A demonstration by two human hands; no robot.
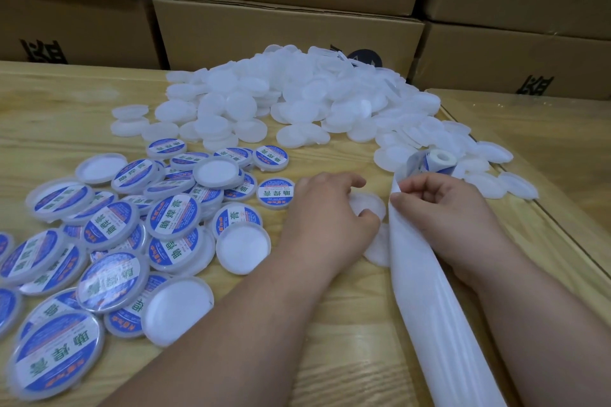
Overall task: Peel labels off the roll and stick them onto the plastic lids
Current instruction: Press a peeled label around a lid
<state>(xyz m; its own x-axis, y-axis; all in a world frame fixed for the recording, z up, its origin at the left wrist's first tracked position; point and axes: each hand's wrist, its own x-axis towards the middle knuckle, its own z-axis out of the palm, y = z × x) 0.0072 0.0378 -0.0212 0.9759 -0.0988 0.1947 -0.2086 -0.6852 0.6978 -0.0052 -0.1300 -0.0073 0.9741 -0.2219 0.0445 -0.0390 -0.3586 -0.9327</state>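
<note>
Stacked cardboard boxes [287, 26] wall off the far side of a pale wooden desk [66, 109]. Beyond the fingers lies a big heap of bare plastic lids [297, 92]; out past the left hand [327, 211] sits a spread of labelled lids [109, 235], some flipped rim-up.

That left hand curls over one bare lid [372, 208], thumb and fingers holding its edge against the desk. The right hand [439, 208] pinches the white backing strip [420, 291] between thumb and bent fingers, just beside that lid; the label roll [436, 162] lies just beyond the right fingers, and the spent strip trails back toward the person.

Risks, as I judge them — no label shows clearly at the pinch, so pulling the strip may just advance blank liner. A hard tug could drag the loose roll into nearby lids. If the left fingers cover too much of the lid, a label may land off-centre or creased. Flipped lids at the left could get missed — or labelled on the wrong face.
</note>
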